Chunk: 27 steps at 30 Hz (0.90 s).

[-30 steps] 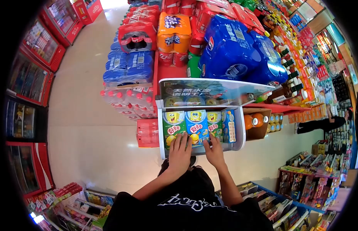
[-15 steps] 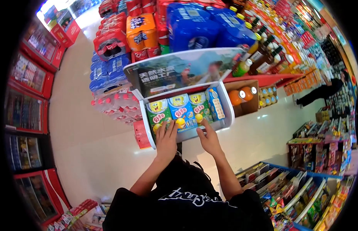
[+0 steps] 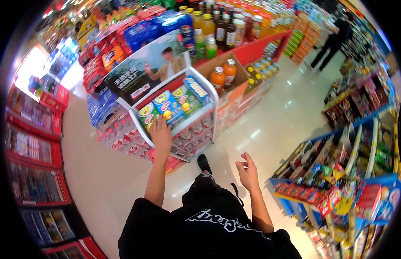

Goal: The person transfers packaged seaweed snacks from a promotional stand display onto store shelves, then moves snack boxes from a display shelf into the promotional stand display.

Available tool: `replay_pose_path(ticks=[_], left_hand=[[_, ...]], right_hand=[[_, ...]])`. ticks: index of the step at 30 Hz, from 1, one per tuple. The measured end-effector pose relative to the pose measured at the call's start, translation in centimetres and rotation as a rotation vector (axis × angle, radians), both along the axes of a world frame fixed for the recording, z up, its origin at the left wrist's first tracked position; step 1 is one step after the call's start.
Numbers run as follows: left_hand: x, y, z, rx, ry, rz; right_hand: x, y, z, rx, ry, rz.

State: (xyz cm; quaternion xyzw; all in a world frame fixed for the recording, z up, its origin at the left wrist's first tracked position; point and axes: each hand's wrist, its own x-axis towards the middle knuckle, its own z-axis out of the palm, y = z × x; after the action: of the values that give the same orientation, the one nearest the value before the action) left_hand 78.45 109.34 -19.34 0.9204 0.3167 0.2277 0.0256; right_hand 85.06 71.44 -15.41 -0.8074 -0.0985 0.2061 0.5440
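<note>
A: What lies closest to the camera?
B: The person's black shirt (image 3: pixel 209 233) with white lettering, the forearms reaching out past it. Beyond the shirt, a dark shoe (image 3: pixel 204 164) shows on the pale floor (image 3: pixel 235 134).

A: And the right hand (image 3: pixel 248 170)?
B: It hangs over the floor, apart from everything, fingers partly spread and loosely bent, with nothing in it.

A: The left hand (image 3: pixel 160 134)?
B: It lies palm down with fingers extended and slightly parted, on the near end of the leftmost green box (image 3: pixel 146 113). It doesn't appear to grip anything; whether it presses, one cannot tell.

A: Where do the boxes sit?
B: In a white-rimmed bin (image 3: pixel 214 98). To the right of that green box come a blue box (image 3: pixel 166 105), a second green box (image 3: pixel 185 100) and, against the right end, a narrow blue pack (image 3: pixel 197 90).

A: Behind that?
B: A printed panel (image 3: pixel 138 71) stands tilted along the bin's back edge. Orange bottles (image 3: pixel 229 71) stand in a carton to the right.

A: Farthest?
B: Blue drink packs (image 3: pixel 140 35) behind the panel, and another person (image 3: pixel 338 35) in dark clothes, well apart at the upper right.
</note>
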Motion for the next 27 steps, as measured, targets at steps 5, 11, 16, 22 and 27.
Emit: replay_pose_path(ticks=[5,11,16,22,27], left_hand=[[0.3,-3.2,1.5,0.056,-0.027,-0.087],[3.3,-19.2,3.0,-0.113,-0.201,-0.683],[4.0,-36.9,7.0,-0.367,-0.262,-1.204],[3.6,-52.4,11.2,-0.536,-0.330,-1.626],[3.1,-63.5,13.5,-0.777,-0.298,-1.838]], right_hand=[[-6.4,-9.3,-0.2,0.001,0.037,-0.179],[-12.3,-17.8,2.7,0.072,0.013,-0.518],[-16.0,-23.7,3.3,0.215,-0.089,-0.792],[-19.9,-31.7,4.3,0.163,-0.142,-1.081],[-20.9,-40.0,7.7,0.060,-0.232,-1.279]])
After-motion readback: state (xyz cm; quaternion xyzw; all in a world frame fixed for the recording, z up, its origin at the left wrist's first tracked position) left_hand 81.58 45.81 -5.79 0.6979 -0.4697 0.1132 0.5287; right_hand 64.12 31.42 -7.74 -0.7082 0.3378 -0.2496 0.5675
